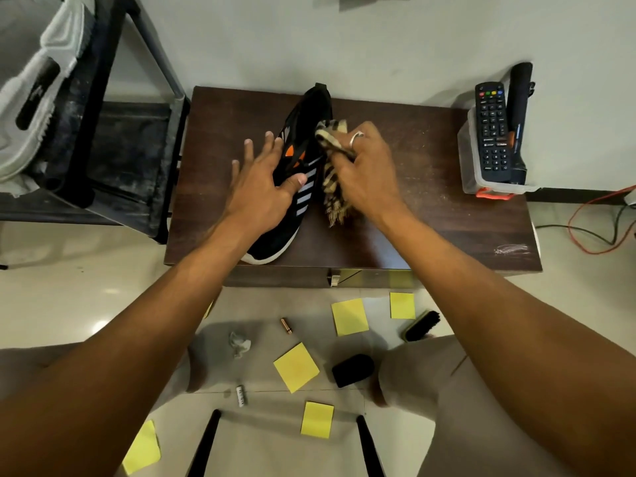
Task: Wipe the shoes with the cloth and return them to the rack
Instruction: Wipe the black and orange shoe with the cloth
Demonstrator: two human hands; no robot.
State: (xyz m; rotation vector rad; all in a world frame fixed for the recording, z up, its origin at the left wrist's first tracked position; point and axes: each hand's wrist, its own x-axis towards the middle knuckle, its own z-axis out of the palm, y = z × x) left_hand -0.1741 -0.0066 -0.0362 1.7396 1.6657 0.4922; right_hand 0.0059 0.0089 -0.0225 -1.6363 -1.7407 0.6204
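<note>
On the dark wooden table [430,215], seen from the head camera, a black shoe [304,120] with grey stripes and orange patches lies lengthwise, one end toward the far edge and its white sole at the near edge. The left hand [261,180] rests flat on its left side, fingers spread and straight, thumb on the stripes, steadying it. The right hand [364,166] is closed around a bunched striped cloth [335,197], pressed against the shoe's right flank, with a loose tail trailing toward the near side. This looks like the wiping step, partway through one shoe. The next move likely calls for turning the shoe to reach the side under the left palm, then carrying it to the rack [137,149] at far left, where a white shoe [38,98] sits.
</note>
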